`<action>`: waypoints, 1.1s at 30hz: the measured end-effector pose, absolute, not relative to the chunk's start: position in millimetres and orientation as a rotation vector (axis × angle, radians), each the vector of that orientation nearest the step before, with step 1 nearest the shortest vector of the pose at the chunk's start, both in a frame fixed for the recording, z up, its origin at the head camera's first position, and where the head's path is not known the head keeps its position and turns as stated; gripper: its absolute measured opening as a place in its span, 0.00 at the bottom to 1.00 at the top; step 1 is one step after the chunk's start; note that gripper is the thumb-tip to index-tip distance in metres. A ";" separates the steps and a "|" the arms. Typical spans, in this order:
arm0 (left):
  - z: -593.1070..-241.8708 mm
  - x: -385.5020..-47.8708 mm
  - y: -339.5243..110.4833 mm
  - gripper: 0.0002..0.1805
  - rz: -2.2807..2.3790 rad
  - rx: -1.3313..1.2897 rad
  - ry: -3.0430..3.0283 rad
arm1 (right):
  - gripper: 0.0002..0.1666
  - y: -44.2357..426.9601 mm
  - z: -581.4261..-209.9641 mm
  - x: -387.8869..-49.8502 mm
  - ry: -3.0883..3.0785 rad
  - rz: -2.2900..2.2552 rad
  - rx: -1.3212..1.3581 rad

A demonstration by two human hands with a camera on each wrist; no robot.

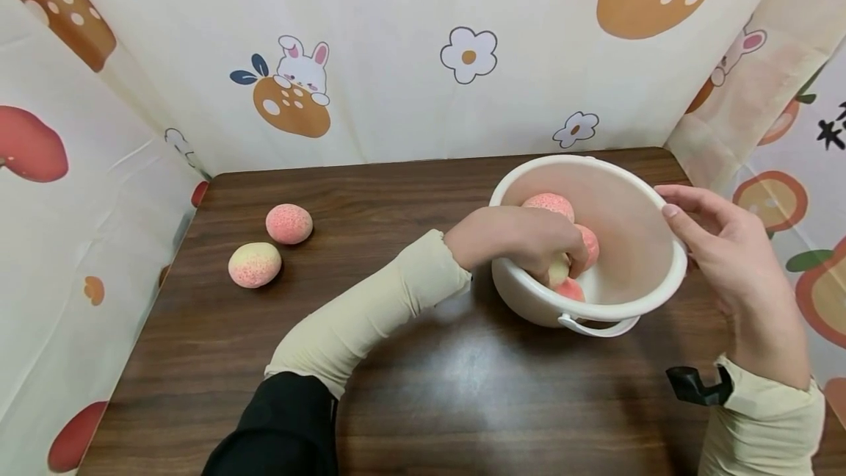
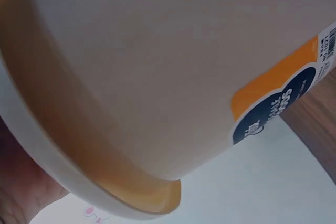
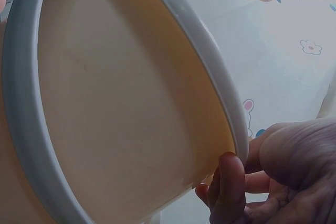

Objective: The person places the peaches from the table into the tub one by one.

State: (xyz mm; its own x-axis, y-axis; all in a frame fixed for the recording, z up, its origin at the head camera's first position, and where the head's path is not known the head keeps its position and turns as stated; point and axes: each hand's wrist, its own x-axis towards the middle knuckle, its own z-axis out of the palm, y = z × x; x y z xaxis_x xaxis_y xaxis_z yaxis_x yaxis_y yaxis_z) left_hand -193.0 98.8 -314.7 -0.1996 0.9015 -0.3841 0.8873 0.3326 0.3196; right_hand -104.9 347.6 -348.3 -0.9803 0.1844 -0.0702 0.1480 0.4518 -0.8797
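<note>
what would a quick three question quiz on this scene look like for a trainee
1. Multiple choice: where is the left hand?
A) Flat on the table
B) Reaching inside the bucket
C) Raised against the patterned cloth
2. True or false: the right hand holds the bucket's rim.
3. Open: which things lie on the table, to the left of the bucket?

Key
1. B
2. True
3. Two speckled balls: a pink ball and a pale yellow ball with pink specks
</note>
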 end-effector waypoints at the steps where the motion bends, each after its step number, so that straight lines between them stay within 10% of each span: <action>1: -314.2 -192.3 98.9 0.16 0.035 1.560 2.101 | 0.24 347.7 -348.4 -104.7 -2.645 1.600 -0.302; 21: -306.6 -190.8 94.9 0.24 0.120 1.503 2.042 | 0.23 347.5 -348.3 -103.5 -2.620 1.618 -0.286; 33: -310.8 -185.6 79.0 0.10 0.361 1.731 2.176 | 0.22 347.7 -349.1 -103.7 -2.586 1.652 -0.259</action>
State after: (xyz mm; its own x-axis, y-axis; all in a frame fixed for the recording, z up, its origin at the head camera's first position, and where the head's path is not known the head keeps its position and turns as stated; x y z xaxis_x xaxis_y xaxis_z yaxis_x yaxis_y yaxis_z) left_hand -185.6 79.0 -310.8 -0.2028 0.9739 -0.1024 0.8885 0.2269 0.3989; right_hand -103.7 347.7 -349.1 -0.9839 0.1745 -0.0376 0.1075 0.4108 -0.9054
